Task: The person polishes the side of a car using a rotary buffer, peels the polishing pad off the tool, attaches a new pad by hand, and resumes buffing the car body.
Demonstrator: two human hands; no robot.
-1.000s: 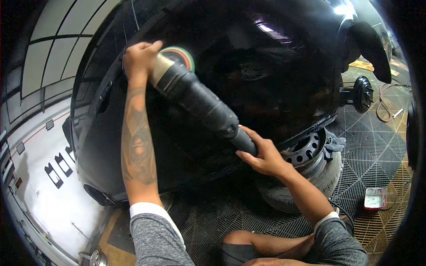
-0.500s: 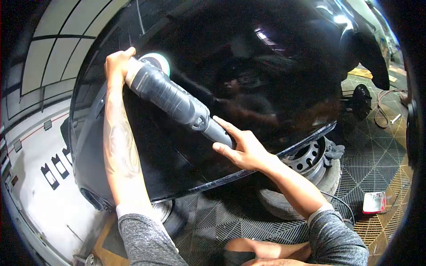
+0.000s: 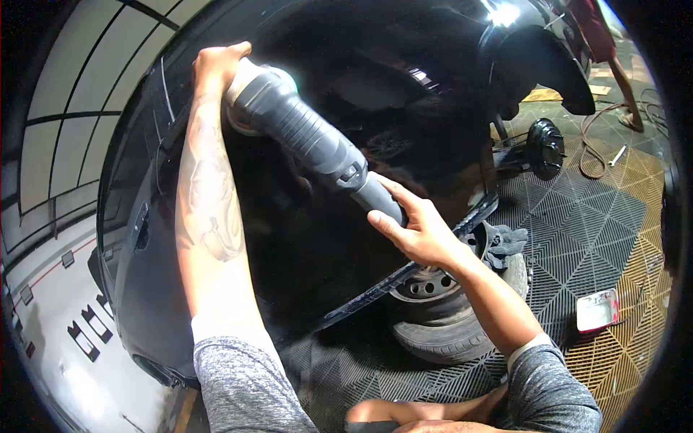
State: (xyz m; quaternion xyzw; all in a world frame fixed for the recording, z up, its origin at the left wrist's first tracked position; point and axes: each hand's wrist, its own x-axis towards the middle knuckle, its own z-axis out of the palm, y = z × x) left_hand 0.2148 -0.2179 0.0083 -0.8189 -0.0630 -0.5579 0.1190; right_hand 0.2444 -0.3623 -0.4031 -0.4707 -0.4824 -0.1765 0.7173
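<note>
A dark power polisher (image 3: 307,133) lies diagonally across a glossy black car panel (image 3: 346,94), its round pad against the paint at the upper left. My left hand (image 3: 218,68) is closed on the polisher's head end, thumb toward the upper right. Lower right, my right hand (image 3: 419,227) is wrapped round the rear handle, with the thumb below and the fingers above. Part of the pad is hidden behind the tool's head.
A wheel with a tire (image 3: 447,335) lies on the patterned floor mat (image 3: 577,238), with grey gloves (image 3: 505,244) on it. Further right are a white-and-red container (image 3: 598,310), a wheel hub (image 3: 546,148), a hose (image 3: 592,155), a wrench (image 3: 617,155) and another person's leg (image 3: 625,90).
The polisher and both hands now appear further right in view, with the head end higher. The view has shifted, and another person's leg has come into sight at the upper right.
</note>
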